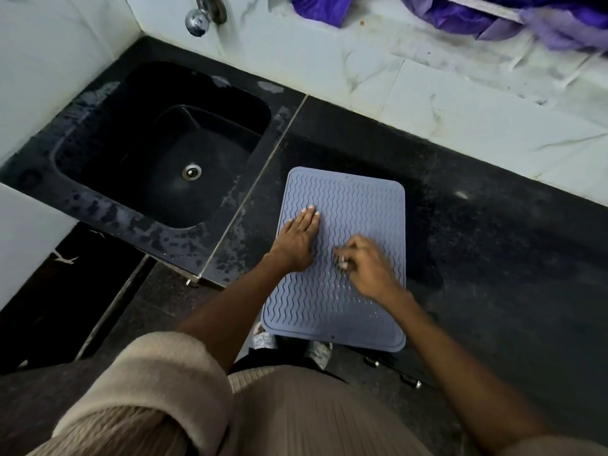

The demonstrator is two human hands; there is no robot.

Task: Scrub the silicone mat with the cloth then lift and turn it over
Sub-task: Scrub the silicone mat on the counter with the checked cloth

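No readable text, label, brand, number or sign anywhere in view.

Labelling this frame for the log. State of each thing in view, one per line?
silicone mat: flat on counter, ridged side up
left hand: flat, pressing mat
right hand: fingers curled over mat; cloth not discernible
sink: nothing visible inside
tap: no water seen

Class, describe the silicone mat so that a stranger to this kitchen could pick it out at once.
Start at the black sink set in the dark counter. Just right of it lies the silicone mat, reaching the counter's front edge, with both hands on it. It alone is pale blue-grey, rectangular and ribbed with wavy lines.
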